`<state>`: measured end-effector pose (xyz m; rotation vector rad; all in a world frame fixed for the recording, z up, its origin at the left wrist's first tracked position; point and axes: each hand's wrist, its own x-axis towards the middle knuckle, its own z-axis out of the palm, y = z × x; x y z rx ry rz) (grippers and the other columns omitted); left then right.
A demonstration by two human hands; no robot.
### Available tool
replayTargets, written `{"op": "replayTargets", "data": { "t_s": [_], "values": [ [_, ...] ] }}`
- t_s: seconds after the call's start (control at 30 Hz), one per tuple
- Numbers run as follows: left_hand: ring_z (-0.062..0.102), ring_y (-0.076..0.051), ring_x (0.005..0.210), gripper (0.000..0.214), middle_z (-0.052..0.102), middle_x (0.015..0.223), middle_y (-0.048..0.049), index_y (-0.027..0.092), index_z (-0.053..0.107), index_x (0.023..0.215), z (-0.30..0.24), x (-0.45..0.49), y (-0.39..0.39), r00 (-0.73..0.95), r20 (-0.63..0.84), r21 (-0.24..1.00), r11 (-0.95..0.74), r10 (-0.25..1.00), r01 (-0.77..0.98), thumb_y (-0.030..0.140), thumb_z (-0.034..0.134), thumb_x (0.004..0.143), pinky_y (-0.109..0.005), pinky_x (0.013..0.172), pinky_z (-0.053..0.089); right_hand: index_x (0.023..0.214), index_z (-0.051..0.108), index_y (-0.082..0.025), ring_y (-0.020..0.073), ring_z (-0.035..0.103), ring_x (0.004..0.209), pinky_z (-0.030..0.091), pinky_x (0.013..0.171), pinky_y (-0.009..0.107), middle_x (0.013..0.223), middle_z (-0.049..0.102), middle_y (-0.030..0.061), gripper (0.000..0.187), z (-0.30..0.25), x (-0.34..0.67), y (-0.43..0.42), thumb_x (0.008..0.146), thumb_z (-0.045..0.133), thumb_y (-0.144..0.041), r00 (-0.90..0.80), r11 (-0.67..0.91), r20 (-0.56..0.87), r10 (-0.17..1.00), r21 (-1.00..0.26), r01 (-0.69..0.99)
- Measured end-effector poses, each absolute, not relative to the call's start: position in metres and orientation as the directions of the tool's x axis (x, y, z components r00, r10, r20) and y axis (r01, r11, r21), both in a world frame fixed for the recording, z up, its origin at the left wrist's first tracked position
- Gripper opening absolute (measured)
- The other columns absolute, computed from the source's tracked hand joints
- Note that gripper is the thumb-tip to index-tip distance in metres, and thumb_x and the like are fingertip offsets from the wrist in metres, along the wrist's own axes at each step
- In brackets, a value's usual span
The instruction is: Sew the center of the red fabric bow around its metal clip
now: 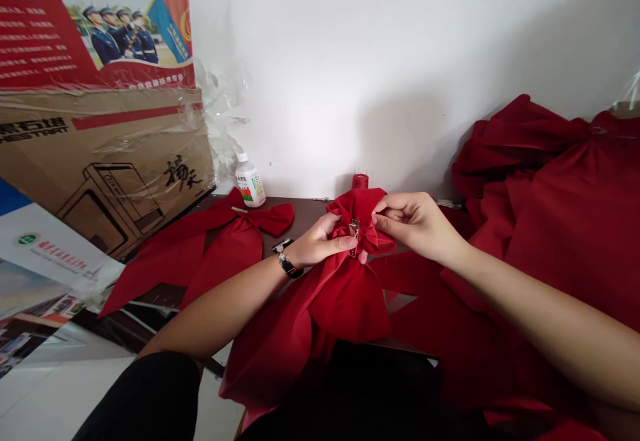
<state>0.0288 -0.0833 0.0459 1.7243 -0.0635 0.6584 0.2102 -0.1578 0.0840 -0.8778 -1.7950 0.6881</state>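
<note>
left hand (324,240), right hand (419,224) pinching red bow (350,304)

Left hand (320,241): most fingers hidden behind red fabric bow (350,308); its thumb covers part of metal clip (354,228). Thread spool (360,180): base hidden. Carton (130,141) cut off at left, red fabric pile (565,221) at right. Bottle's (249,181) fine print unreadable.

The left grip (323,240) was clasped, the right grip (414,220) pinched with fingers (400,202) curled, and both bare forearms (225,301) angled inward.
</note>
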Motion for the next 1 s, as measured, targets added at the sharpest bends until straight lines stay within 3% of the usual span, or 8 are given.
{"op": "replayTargets", "data": {
  "t_s": [0.23,0.37,0.67,0.73,0.83,0.93,1.0],
  "values": [
    [0.065,-0.015,0.068,0.031,0.066,0.074,-0.0063,0.013,0.055,0.098,0.046,0.029,-0.080,0.857,0.423,0.890,-0.310,0.294,-0.333,0.040,0.062,0.084,-0.026,0.067,0.050,0.075,0.060,-0.013,0.0087,0.051,0.050,0.041,0.048,0.020,0.058,0.059,-0.0001,0.025,0.075,0.211,-0.149,0.078,0.067,-0.037,-0.233,0.525,0.476,0.848,-0.816,0.243],
    [0.065,-0.014,0.066,0.033,0.065,0.074,-0.0039,0.014,0.052,0.102,0.043,0.030,-0.074,0.840,0.425,0.895,-0.299,0.338,-0.332,0.037,0.065,0.083,-0.025,0.066,0.051,0.075,0.062,-0.012,0.0072,0.046,0.048,0.036,0.046,0.019,0.056,0.056,-0.0012,0.026,0.074,0.220,-0.139,0.078,0.067,-0.038,-0.180,0.523,0.494,0.851,-0.761,0.384],
    [0.066,-0.014,0.067,0.030,0.066,0.073,-0.0035,0.015,0.050,0.102,0.042,0.030,-0.077,0.813,0.457,0.881,-0.308,0.361,-0.359,0.035,0.064,0.085,-0.026,0.066,0.051,0.077,0.064,-0.012,0.0028,0.031,0.039,0.024,0.039,0.018,0.045,0.041,-0.0075,0.031,0.111,0.260,-0.135,0.081,0.066,-0.043,-0.408,0.497,0.334,0.850,-0.766,0.407],
    [0.066,-0.014,0.068,0.029,0.066,0.073,-0.0034,0.015,0.049,0.102,0.042,0.030,-0.078,0.807,0.469,0.874,-0.320,0.359,-0.366,0.035,0.063,0.085,-0.025,0.066,0.050,0.078,0.065,-0.013,0.0017,0.032,0.039,0.025,0.038,0.018,0.047,0.044,-0.0069,0.030,0.121,0.274,-0.140,0.082,0.065,-0.042,-0.461,0.503,0.295,0.837,-0.747,0.436],
    [0.066,-0.013,0.069,0.027,0.067,0.074,-0.0031,0.016,0.049,0.100,0.042,0.032,-0.079,0.784,0.491,0.860,-0.351,0.379,-0.369,0.034,0.063,0.086,-0.025,0.069,0.050,0.078,0.065,-0.011,0.0011,0.043,0.045,0.029,0.043,0.018,0.056,0.055,-0.0032,0.032,0.136,0.293,-0.154,0.082,0.063,-0.042,-0.419,0.550,0.370,0.829,-0.675,0.492],
    [0.066,-0.013,0.071,0.025,0.067,0.074,-0.0032,0.015,0.049,0.096,0.039,0.035,-0.078,0.754,0.490,0.862,-0.374,0.437,-0.343,0.034,0.062,0.086,-0.026,0.072,0.050,0.077,0.063,-0.006,0.0032,0.055,0.054,0.034,0.049,0.023,0.062,0.061,-0.0006,0.034,0.152,0.305,-0.172,0.080,0.062,-0.041,-0.244,0.594,0.556,0.794,-0.625,0.507],
    [0.065,-0.013,0.072,0.027,0.067,0.074,-0.0034,0.015,0.049,0.095,0.035,0.037,-0.076,0.739,0.467,0.874,-0.378,0.486,-0.304,0.036,0.062,0.085,-0.027,0.072,0.050,0.077,0.063,-0.003,0.0075,0.062,0.064,0.035,0.051,0.029,0.069,0.065,0.0021,0.038,0.160,0.311,-0.182,0.086,0.053,-0.039,-0.159,0.644,0.684,0.712,-0.545,0.537]
  ]
}}
